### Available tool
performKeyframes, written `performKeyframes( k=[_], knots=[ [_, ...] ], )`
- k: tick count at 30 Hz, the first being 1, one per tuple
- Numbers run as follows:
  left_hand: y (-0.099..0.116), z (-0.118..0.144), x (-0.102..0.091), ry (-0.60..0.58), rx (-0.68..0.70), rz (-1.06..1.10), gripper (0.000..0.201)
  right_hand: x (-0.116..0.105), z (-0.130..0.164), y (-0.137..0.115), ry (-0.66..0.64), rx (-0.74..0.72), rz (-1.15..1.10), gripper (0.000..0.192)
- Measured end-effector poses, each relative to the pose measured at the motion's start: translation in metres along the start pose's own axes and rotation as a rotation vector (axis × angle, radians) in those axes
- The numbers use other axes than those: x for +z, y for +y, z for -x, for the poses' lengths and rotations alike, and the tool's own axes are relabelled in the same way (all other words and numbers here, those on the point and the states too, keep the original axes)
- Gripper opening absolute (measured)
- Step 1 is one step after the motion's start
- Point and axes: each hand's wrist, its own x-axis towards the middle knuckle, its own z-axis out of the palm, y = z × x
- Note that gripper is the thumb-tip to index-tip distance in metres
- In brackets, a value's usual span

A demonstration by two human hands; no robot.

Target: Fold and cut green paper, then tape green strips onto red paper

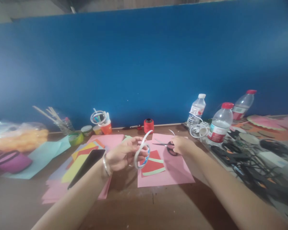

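while the right hand (181, 145) grips scissors (168, 147), tape roll (141, 156) hangs in left hand (121, 156).

Brown table (139, 210). Pink sheet (175, 172) carrying red-and-pale-green cutout (153, 164). Tape roll (141, 156): white, blue inside. Scissors (171, 149) black-handled. Thread spool (148, 125) red. Bottle caps: one white (202, 95), two red (227, 105). Backdrop wall (144, 64) blue.
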Motion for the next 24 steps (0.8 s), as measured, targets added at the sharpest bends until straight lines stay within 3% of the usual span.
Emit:
performKeyframes(
  k=[4,7,11,19,24],
  knots=[
    [-0.002,-0.001,-0.002,0.026,0.022,-0.005,0.027,0.007,-0.002,0.006,-0.166,0.074,0.211,0.021],
    [-0.002,-0.001,-0.001,0.017,0.046,-0.007,0.037,0.008,-0.003,0.005,-0.213,0.100,0.303,0.026],
    [0.000,-0.001,0.000,0.018,0.067,-0.009,0.040,0.004,-0.002,0.005,-0.185,0.103,0.350,0.026],
    [-0.003,-0.002,-0.003,0.008,0.114,0.034,0.037,-0.010,-0.006,0.011,0.008,-0.017,0.253,0.011],
    [-0.003,-0.003,-0.003,0.040,0.169,0.035,0.039,-0.028,0.002,0.003,-0.022,-0.110,0.170,0.020]
  ],
)
